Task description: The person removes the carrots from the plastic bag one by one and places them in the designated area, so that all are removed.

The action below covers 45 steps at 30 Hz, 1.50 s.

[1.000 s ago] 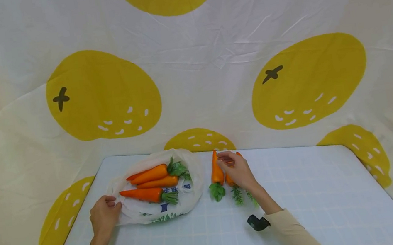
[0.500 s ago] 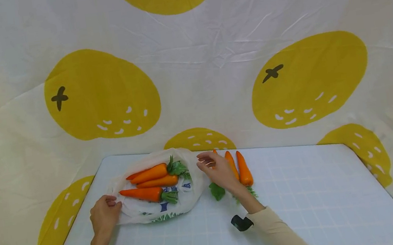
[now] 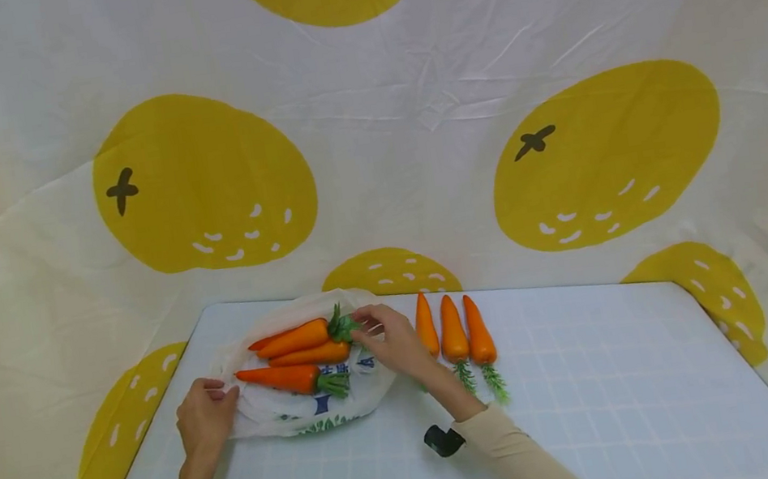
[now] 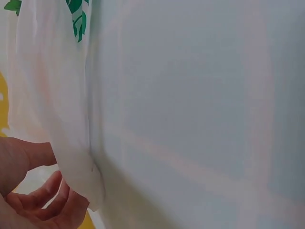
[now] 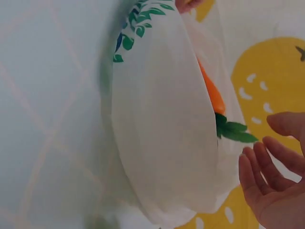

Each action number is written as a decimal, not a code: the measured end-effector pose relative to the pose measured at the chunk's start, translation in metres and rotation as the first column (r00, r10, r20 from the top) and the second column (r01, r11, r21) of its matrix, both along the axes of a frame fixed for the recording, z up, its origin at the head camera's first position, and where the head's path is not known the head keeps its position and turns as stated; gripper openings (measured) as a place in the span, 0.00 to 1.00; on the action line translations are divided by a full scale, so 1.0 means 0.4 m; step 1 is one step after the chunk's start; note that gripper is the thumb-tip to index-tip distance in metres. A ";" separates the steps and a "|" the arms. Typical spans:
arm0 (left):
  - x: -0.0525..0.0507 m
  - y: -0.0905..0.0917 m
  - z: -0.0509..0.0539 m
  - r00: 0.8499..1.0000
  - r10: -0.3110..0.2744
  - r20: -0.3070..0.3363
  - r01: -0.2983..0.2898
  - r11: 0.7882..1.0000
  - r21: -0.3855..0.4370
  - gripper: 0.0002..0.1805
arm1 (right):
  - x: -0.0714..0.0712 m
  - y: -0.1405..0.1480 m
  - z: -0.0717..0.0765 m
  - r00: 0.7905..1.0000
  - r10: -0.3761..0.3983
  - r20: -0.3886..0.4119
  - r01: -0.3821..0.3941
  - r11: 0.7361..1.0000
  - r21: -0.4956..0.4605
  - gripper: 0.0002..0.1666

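Observation:
In the head view a white plastic bag [image 3: 269,419] lies with its mouth spread at the left of the table, several orange carrots [image 3: 286,379] with green tops inside. My left hand [image 3: 206,420] pinches the bag's left rim between thumb and fingers; the left wrist view shows the fingers [image 4: 52,200] at the gathered plastic. Over the bag's right rim reaches my right hand [image 3: 399,344], near the leafy top of the upper carrot [image 3: 312,334]. Its thumb and fingers are apart in the right wrist view, close to the green leaves [image 5: 237,131]; contact there is unclear.
Three more carrots [image 3: 453,332] lie side by side right of the bag, tips toward the back; my right forearm partly covers the leftmost one. A pale checked cloth covers the table [image 3: 633,384]. Behind it hangs a white curtain [image 3: 400,147] with yellow fruit prints.
My right hand has moved left from above the three loose carrots to the bag's right rim, uncovering most of them. The left hand stays at the bag's left rim.

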<state>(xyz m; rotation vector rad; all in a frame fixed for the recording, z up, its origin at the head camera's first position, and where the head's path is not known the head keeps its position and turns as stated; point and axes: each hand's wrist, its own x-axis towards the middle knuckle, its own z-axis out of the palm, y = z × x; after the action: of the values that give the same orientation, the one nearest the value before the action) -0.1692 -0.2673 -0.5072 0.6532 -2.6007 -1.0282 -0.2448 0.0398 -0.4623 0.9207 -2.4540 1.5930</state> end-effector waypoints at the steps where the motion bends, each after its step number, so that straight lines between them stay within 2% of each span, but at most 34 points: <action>1: 0.000 -0.001 0.001 1.000 0.006 -0.010 -0.006 1.000 -0.004 0.14 | 0.002 -0.008 -0.001 1.000 0.010 -0.002 -0.010 1.000 0.008 0.20; 6: -0.006 -0.002 0.006 0.999 0.021 -0.042 -0.021 1.000 -0.013 0.14 | 0.011 -0.051 -0.010 0.999 0.045 -0.019 -0.044 0.998 0.050 0.18; 11: -0.015 -0.006 0.007 0.998 0.038 -0.042 -0.038 0.999 -0.016 0.12 | 0.022 -0.093 -0.020 0.998 0.058 -0.033 -0.053 0.991 0.120 0.20; 21: -0.025 -0.023 -0.002 0.996 0.085 -0.034 -0.084 0.996 0.020 0.11 | 0.046 -0.183 -0.032 0.991 0.124 -0.057 -0.105 0.959 0.265 0.19; 28: -0.026 -0.041 -0.010 0.995 0.102 -0.020 -0.101 0.993 0.067 0.13 | 0.060 -0.227 -0.043 0.993 0.114 -0.038 -0.091 0.922 0.376 0.22; 37: -0.025 -0.050 -0.014 0.996 0.094 -0.002 -0.093 0.987 0.127 0.15 | 0.058 -0.270 -0.064 0.987 0.110 -0.115 -0.043 0.881 0.472 0.22; 45: -0.025 -0.054 -0.022 0.994 0.107 -0.009 -0.104 0.983 0.154 0.16 | 0.050 -0.287 -0.089 0.968 0.098 -0.230 0.053 0.819 0.571 0.21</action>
<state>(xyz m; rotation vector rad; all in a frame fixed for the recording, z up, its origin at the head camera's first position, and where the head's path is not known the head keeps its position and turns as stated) -0.1790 -0.2889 -0.5159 0.8055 -2.4600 -1.2028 -0.2247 -0.0749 -0.4979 1.1330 -2.7697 0.6541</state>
